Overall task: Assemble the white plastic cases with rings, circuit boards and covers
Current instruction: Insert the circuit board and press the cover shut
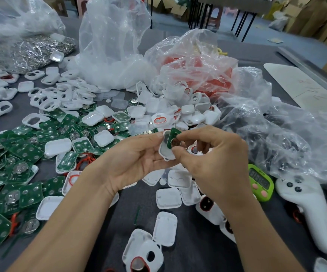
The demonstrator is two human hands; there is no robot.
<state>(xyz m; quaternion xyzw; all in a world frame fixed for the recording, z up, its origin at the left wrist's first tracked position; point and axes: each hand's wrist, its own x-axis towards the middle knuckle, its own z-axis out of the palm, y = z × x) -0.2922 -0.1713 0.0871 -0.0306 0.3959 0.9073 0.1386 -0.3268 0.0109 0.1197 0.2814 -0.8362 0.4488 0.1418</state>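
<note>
Seemingly mid-assembly, the left hand (137,158) grips a white case (165,152) above the table while the right hand (209,154) pinches a green circuit board (172,137) into it, with heaps of loose boards (21,154) and covers (167,198) left.

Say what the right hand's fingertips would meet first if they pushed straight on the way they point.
The right hand points left and pinches the green circuit board. Pushed on, it would probably meet the white case in the left hand, behind the board; depth is unclear.
</note>
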